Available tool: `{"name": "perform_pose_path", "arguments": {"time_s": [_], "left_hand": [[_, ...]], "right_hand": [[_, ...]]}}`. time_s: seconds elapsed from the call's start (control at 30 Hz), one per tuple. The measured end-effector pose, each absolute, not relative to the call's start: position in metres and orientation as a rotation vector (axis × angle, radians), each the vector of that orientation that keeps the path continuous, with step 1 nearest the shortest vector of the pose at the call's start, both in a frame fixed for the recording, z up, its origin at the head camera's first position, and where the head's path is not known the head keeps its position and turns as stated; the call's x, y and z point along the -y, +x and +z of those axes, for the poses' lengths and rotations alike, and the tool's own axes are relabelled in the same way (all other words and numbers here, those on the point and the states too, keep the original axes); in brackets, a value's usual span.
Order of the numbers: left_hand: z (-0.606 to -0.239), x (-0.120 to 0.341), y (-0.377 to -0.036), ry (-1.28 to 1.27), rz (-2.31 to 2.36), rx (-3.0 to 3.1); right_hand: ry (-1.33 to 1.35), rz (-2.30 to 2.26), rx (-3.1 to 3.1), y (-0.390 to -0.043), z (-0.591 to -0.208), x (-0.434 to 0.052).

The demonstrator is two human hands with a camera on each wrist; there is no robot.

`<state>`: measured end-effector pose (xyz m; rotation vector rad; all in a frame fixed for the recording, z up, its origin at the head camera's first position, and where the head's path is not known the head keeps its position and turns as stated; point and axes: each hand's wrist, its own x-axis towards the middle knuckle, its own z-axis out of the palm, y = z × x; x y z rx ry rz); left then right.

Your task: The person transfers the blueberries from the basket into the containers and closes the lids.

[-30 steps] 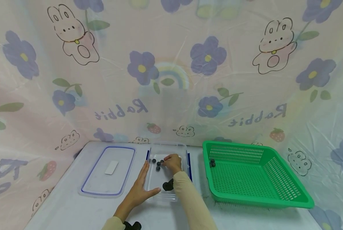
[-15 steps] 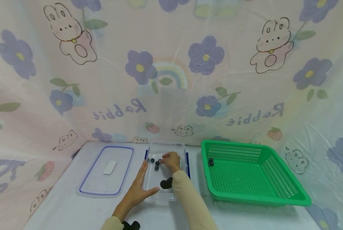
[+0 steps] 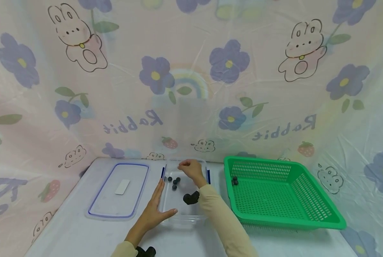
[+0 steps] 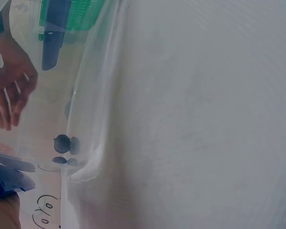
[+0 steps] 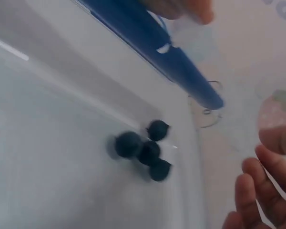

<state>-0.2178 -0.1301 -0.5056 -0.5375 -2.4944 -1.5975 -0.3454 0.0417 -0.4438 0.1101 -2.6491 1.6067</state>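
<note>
At the far left of the white table (image 3: 69, 232) lies a clear container lid (image 3: 118, 191) with a blue rim and a white label in its middle, flat and just beside the container. Next comes the left hand (image 3: 153, 213), laid flat with straight fingers along the left wall of the clear plastic container (image 3: 181, 217), the thumb stretched out across its near left corner; it presses the box rather than gripping it. Inside, near the far left corner, sits a small cluster of dark blueberries (image 3: 174, 182), four of them counted in the right wrist view (image 5: 143, 150), touching one another on the clear floor just below a blue side clip (image 5: 152, 40). The right hand (image 3: 191, 169) is raised above the far part of the container, fingers curled together with the tips pinched; it may hold a berry, but the view is too small to tell. A dark wrist-worn device (image 3: 191, 197) shows under its cream sleeve (image 3: 223, 221). To the right, close beside the container, stands a green slotted plastic basket (image 3: 307, 214) with a couple of dark berries (image 3: 234, 181) lying in its far left corner.
</note>
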Motion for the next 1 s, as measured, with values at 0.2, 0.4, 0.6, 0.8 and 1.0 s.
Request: {"name": "perform_pose_path", "arguments": {"time_s": [0.2, 0.4, 0.6, 0.8, 1.0], "left_hand": [[-0.504, 0.131, -0.219, -0.535, -1.578, 2.507], [-0.502, 0.131, -0.219, -0.521, -1.578, 2.515], [-0.502, 0.130, -0.219, -0.519, -1.590, 2.517], [-0.504, 0.129, -0.217, -0.502, -1.595, 2.527], [-0.505, 0.130, -0.217, -0.511, -1.597, 2.522]], "right_hand": [[0.431, 1.469, 2.711, -0.345, -0.423, -0.059], [0.627, 1.353, 2.691, -0.340, -0.407, -0.071], [0.793, 1.173, 2.665, -0.331, -0.393, -0.081], [0.887, 0.978, 2.648, -0.320, -0.383, -0.096], [0.870, 0.782, 2.663, -0.313, -0.377, -0.111]]}}
